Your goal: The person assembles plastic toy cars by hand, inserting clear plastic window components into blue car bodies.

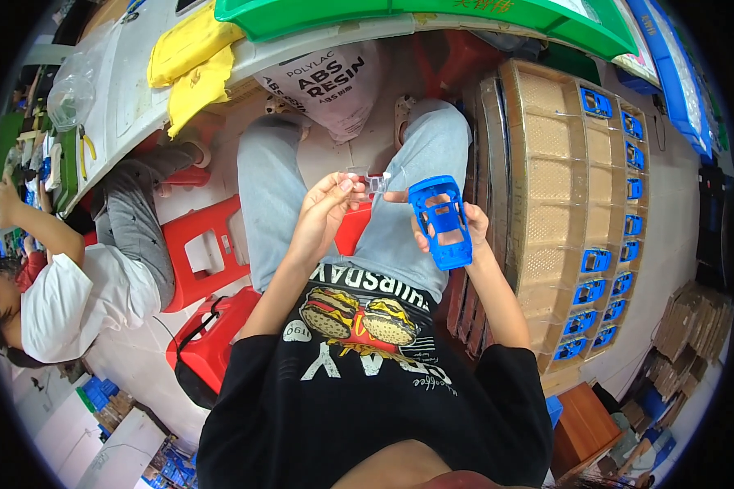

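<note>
My left hand [324,208] pinches a small clear plastic part [377,184] between thumb and fingertips, above my lap. To its right, my right hand [476,226] grips a blue toy car body shell [441,210] with window openings cut through it. The shell stands nearly upright, with fingers around its sides. A finger of the right hand points toward the clear part; whether it touches the part I cannot tell.
On my right stands a divided brown tray [550,187] holding several blue car shells [595,261]. Ahead, a white sack [334,90] sits under a table with a green bin [318,20] and yellow cloth [192,65]. A co-worker [90,301] sits left, near red stools [208,253].
</note>
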Action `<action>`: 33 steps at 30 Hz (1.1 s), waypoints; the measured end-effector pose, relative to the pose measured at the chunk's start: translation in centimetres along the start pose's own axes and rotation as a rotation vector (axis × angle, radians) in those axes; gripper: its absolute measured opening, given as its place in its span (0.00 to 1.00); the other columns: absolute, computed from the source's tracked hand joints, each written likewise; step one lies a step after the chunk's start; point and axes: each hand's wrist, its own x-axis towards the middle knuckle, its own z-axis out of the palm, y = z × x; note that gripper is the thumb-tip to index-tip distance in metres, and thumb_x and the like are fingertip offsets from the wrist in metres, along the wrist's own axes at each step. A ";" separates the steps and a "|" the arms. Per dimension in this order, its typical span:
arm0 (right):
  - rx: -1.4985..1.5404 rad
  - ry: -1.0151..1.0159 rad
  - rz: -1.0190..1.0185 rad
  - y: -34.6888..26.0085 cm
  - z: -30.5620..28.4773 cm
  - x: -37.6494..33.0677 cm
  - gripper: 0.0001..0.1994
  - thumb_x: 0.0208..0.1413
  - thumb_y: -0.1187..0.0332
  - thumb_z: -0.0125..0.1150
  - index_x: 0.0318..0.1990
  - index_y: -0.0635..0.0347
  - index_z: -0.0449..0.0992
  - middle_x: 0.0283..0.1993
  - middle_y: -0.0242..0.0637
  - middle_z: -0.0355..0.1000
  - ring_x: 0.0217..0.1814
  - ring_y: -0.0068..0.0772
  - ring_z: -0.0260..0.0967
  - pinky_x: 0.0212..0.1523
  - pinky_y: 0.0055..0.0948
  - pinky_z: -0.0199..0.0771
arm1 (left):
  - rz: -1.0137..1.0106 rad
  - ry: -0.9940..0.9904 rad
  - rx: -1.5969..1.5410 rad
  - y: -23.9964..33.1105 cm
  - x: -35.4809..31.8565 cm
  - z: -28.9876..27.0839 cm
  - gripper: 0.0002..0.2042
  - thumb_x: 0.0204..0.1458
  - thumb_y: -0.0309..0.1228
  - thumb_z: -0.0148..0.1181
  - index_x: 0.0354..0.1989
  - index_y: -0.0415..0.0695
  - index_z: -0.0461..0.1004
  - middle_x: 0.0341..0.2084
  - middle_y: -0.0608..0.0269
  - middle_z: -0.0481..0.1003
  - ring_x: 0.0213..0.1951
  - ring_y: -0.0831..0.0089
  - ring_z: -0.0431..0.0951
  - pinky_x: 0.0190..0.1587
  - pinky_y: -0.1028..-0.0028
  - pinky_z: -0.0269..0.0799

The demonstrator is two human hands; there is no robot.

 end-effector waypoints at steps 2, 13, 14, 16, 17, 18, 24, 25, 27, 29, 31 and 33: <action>-0.016 -0.002 0.093 0.0 0.2 0.1 0.32 0.41 0.49 0.55 0.49 0.65 0.61 0.31 0.42 0.66 0.35 0.47 0.66 0.32 0.37 0.69 | 0.019 0.013 -0.002 0.2 0.2 -0.1 0.08 0.52 0.28 0.49 0.38 0.38 0.67 0.32 0.60 0.72 0.35 0.76 0.71 0.38 0.80 0.64; -0.170 0.306 -0.098 0.2 2.8 1.3 0.26 0.56 0.48 0.32 0.51 0.61 0.58 0.44 0.52 0.63 0.32 0.39 0.67 0.32 0.33 0.70 | 1.320 -0.292 1.532 1.6 -3.3 3.8 0.06 0.42 0.25 0.55 0.30 0.42 0.72 0.30 0.63 0.72 0.28 0.72 0.72 0.27 0.75 0.66; -0.176 0.306 -0.093 0.3 3.1 1.4 0.26 0.56 0.48 0.32 0.51 0.61 0.58 0.44 0.52 0.63 0.32 0.39 0.67 0.32 0.33 0.70 | 1.448 -0.385 1.616 0.9 -3.7 4.5 0.09 0.39 0.26 0.57 0.32 0.44 0.72 0.30 0.64 0.72 0.28 0.73 0.72 0.27 0.76 0.66; -0.249 0.386 -0.095 0.4 3.2 1.4 0.27 0.57 0.47 0.31 0.51 0.61 0.59 0.44 0.51 0.64 0.33 0.36 0.68 0.33 0.30 0.71 | 1.440 -0.460 1.739 -0.5 -3.9 5.3 0.11 0.37 0.27 0.57 0.33 0.44 0.71 0.31 0.65 0.72 0.31 0.73 0.72 0.30 0.76 0.65; -0.226 0.324 -0.100 0.6 2.8 1.3 0.26 0.57 0.47 0.31 0.51 0.61 0.59 0.44 0.50 0.64 0.34 0.35 0.68 0.33 0.29 0.72 | 1.346 -0.469 1.754 -1.4 -3.8 5.5 0.11 0.37 0.28 0.57 0.32 0.44 0.71 0.32 0.65 0.72 0.33 0.73 0.71 0.32 0.75 0.64; -0.225 0.326 -0.102 0.8 2.5 1.2 0.26 0.57 0.47 0.31 0.51 0.61 0.59 0.44 0.50 0.64 0.34 0.35 0.68 0.33 0.29 0.72 | 1.252 -0.476 1.768 -2.1 -3.6 5.6 0.11 0.37 0.28 0.57 0.32 0.44 0.71 0.32 0.65 0.71 0.34 0.74 0.71 0.34 0.75 0.63; -0.346 0.378 -0.181 0.5 2.0 1.0 0.25 0.57 0.48 0.31 0.50 0.61 0.60 0.44 0.50 0.65 0.36 0.31 0.69 0.36 0.28 0.72 | 1.156 -0.235 1.711 -3.8 -2.9 6.5 0.13 0.34 0.25 0.57 0.33 0.44 0.73 0.32 0.68 0.72 0.35 0.75 0.71 0.36 0.74 0.57; -0.298 0.319 -0.171 0.4 1.8 0.9 0.25 0.57 0.49 0.31 0.50 0.61 0.59 0.44 0.50 0.65 0.38 0.31 0.68 0.39 0.27 0.71 | 1.183 -0.207 1.710 -3.8 -2.8 6.6 0.13 0.34 0.26 0.57 0.33 0.44 0.74 0.32 0.69 0.73 0.33 0.76 0.71 0.36 0.74 0.56; -0.338 0.360 -0.197 0.8 1.5 1.0 0.26 0.58 0.49 0.31 0.51 0.61 0.59 0.45 0.50 0.65 0.40 0.32 0.68 0.41 0.27 0.70 | 1.209 -0.181 1.708 -3.9 -2.6 6.6 0.12 0.34 0.26 0.57 0.32 0.44 0.74 0.32 0.69 0.73 0.32 0.76 0.71 0.36 0.75 0.55; -0.377 0.401 -0.222 1.3 1.0 1.1 0.26 0.58 0.49 0.31 0.52 0.62 0.58 0.46 0.50 0.65 0.41 0.32 0.68 0.43 0.28 0.69 | 1.109 -0.147 1.821 -3.8 -2.3 6.5 0.14 0.38 0.31 0.57 0.37 0.43 0.73 0.37 0.64 0.72 0.40 0.72 0.70 0.42 0.70 0.55; -0.305 0.447 -0.203 1.8 0.4 1.0 0.24 0.57 0.51 0.35 0.51 0.61 0.60 0.47 0.42 0.65 0.44 0.29 0.66 0.47 0.28 0.66 | 0.941 -0.151 1.813 -3.8 -1.9 7.4 0.17 0.41 0.35 0.56 0.41 0.42 0.70 0.42 0.62 0.70 0.46 0.70 0.66 0.47 0.67 0.52; -0.193 0.475 -0.211 2.0 0.8 1.1 0.23 0.57 0.52 0.37 0.51 0.61 0.61 0.48 0.39 0.64 0.48 0.30 0.63 0.50 0.29 0.63 | 0.700 -0.190 1.843 -4.0 -1.7 7.6 0.27 0.44 0.46 0.52 0.49 0.39 0.63 0.51 0.56 0.62 0.58 0.65 0.54 0.56 0.59 0.39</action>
